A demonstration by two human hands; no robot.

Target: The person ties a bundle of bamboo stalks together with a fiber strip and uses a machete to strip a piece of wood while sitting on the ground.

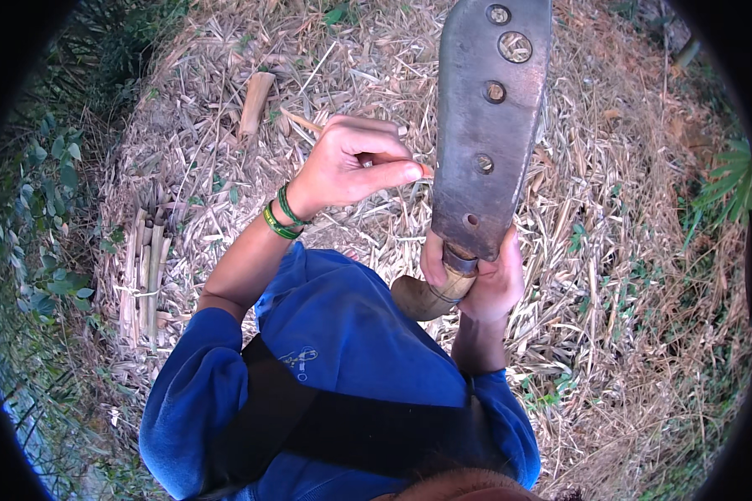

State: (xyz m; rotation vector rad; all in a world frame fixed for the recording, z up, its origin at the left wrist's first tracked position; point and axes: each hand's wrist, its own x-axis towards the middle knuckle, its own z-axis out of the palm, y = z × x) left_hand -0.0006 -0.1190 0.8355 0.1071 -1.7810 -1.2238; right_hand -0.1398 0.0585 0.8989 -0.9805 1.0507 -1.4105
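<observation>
Gripping the wooden handle (430, 294), the right hand (486, 280) holds the broad cleaver (486, 125) upright over the straw-covered ground (627, 250); the left hand (351, 163) pinches a thin sliver (424, 169) against its edge, where a slip could cut fingertips.

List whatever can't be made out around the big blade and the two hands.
- Blade: its tip is cut off by the top edge of the head view.
- Wooden handle: its middle is hidden inside the right hand.
- Left hand: a small sliver shows at the fingertips, too small to identify.
- Split bamboo bundle: fisheye bending and litter blur its count.
</observation>
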